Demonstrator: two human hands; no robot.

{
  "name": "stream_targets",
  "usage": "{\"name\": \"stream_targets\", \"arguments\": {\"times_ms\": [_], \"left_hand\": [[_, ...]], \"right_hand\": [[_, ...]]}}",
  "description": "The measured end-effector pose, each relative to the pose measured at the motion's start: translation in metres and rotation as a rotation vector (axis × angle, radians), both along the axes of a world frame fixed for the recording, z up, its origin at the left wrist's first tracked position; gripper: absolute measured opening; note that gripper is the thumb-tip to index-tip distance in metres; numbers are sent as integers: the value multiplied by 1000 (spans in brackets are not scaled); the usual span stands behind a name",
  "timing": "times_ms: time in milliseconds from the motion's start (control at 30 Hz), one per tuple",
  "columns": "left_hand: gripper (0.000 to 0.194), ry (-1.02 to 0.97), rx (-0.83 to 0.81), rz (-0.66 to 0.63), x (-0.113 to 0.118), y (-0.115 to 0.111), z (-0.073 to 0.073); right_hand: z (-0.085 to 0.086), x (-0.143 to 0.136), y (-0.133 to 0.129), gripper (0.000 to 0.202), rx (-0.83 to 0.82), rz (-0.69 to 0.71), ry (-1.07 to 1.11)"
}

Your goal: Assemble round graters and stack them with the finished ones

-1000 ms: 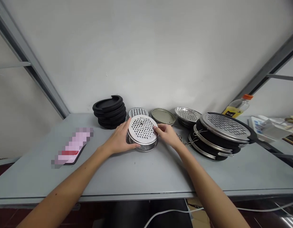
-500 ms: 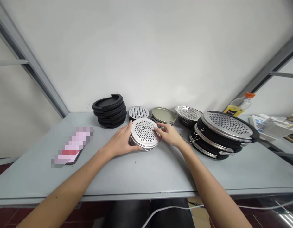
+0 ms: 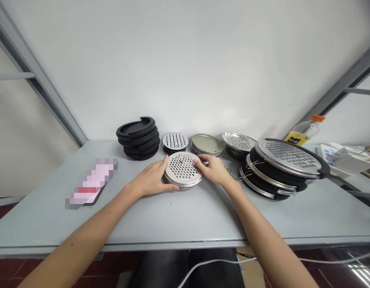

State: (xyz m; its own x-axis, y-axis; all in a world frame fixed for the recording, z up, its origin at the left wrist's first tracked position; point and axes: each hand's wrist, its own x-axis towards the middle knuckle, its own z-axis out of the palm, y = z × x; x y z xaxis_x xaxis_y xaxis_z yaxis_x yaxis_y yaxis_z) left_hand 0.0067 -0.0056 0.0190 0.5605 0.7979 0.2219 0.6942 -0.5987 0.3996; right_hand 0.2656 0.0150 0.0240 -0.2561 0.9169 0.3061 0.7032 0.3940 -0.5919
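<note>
While we're seemingly aligning the mid-frame perforated disc [image 3: 182,168], left hand [image 3: 153,178] and right hand [image 3: 215,169] are gripping it, likely needing even pressure.

Two hands [image 3: 151,178] [image 3: 215,169], one phone [image 3: 93,182] and one bottle [image 3: 306,130] are visible.

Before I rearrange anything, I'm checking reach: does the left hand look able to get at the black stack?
Probably yes: the black stack stands just beyond the left hand, with nothing visible between them, though that hand is holding the perforated disc.
</note>
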Motion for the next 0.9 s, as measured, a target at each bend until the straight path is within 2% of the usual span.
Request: {"name": "stream_targets", "arguments": {"times_ms": [367, 900], "left_hand": [[109, 88, -14, 37, -3, 3, -5], [110, 129, -13, 29, -4, 5, -6]], "right_hand": [[-14, -10, 6, 32, 78, 19, -151], [-27, -12, 10, 33, 117, 27, -227]]}}
